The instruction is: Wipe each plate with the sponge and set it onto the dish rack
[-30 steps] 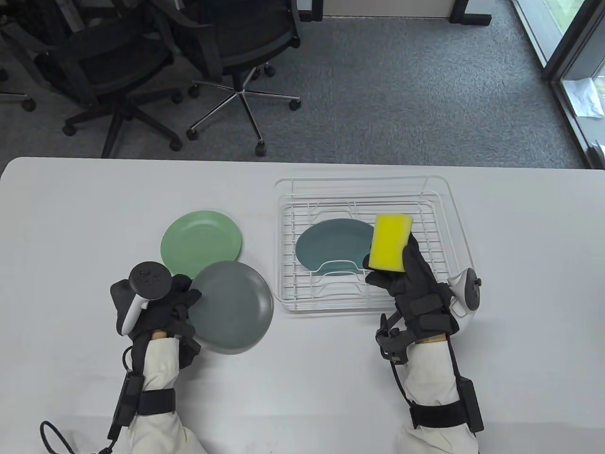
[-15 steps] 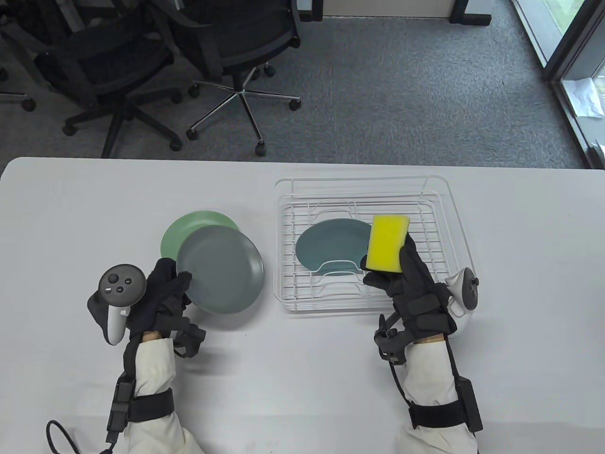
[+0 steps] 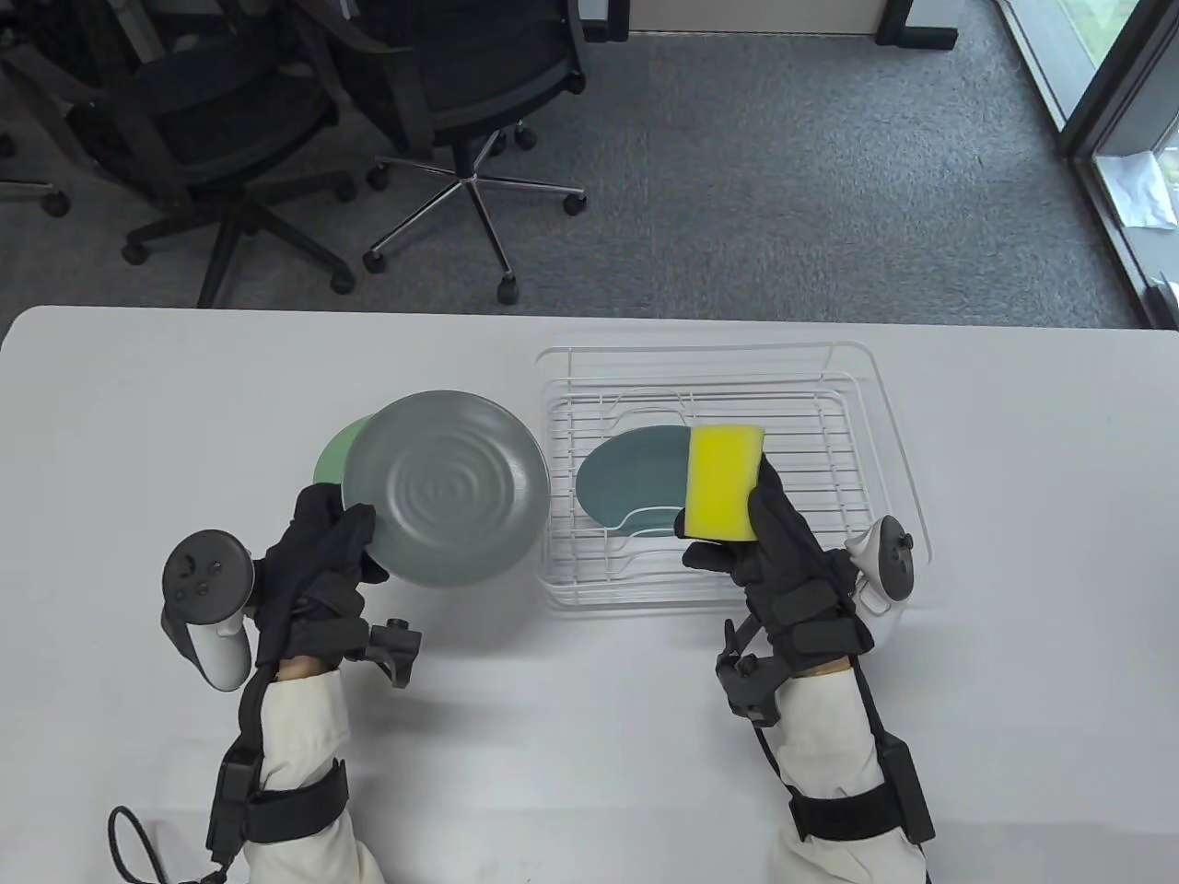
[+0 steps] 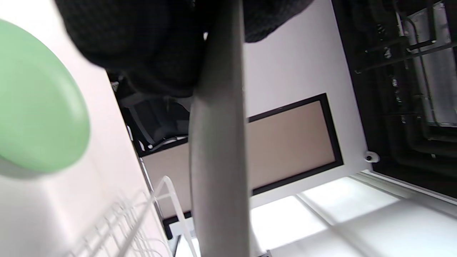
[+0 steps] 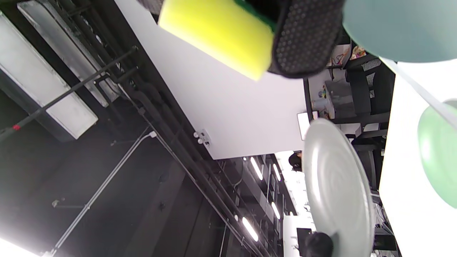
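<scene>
My left hand (image 3: 318,552) grips the near-left rim of a grey plate (image 3: 447,488) and holds it raised and tilted, its ridged face toward the camera. In the left wrist view the grey plate (image 4: 217,160) appears edge-on under the gloved fingers (image 4: 142,46). A green plate (image 3: 330,465) lies on the table behind it, mostly covered. My right hand (image 3: 769,543) holds a yellow sponge (image 3: 725,482) upright over the white dish rack (image 3: 884,433). A teal plate (image 3: 626,479) lies in the rack. The right wrist view shows the sponge (image 5: 217,35), the grey plate (image 5: 335,192) and the green plate (image 5: 439,157).
The white table (image 3: 138,414) extends to the left and to the front of my hands. Office chairs (image 3: 442,110) stand on the carpet beyond the table's far edge. The rack sits at the right half of the table.
My left hand has lifted the grey plate up and away from me and tilted its face upward, over the green plate. The right hand with the sponge has shifted left toward it.
</scene>
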{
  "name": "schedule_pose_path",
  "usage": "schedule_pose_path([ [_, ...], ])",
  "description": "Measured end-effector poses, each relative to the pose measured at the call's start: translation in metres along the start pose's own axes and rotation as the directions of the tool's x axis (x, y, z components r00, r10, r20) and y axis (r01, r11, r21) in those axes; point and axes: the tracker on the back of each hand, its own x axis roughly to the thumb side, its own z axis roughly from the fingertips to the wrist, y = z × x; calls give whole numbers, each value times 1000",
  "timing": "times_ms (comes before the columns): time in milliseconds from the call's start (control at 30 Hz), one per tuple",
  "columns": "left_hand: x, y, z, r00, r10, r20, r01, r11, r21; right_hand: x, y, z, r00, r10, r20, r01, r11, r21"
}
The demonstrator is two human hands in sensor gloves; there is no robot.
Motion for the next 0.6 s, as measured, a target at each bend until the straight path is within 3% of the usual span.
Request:
schedule_pose_path([
  [233, 18, -26, 7, 998, 27, 62, -23, 997, -67, 6, 28, -3, 973, 229, 30, -231, 969, 85],
  [367, 20, -40, 8, 997, 52, 63, -44, 992, -117, 12, 48, -3, 873, 480, 88, -486, 871, 75],
  [433, 21, -46, 8, 996, 56, 63, -46, 989, -143, 15, 59, -1, 771, 625, 126, -634, 772, 49],
  [500, 22, -53, 10, 997, 44, 68, -33, 988, -150, 17, 72, 1, 593, 787, 170, -798, 603, -7],
  [600, 23, -59, 10, 996, 31, 82, -16, 984, -176, 16, 87, 4, 367, 902, 227, -921, 386, -44],
])
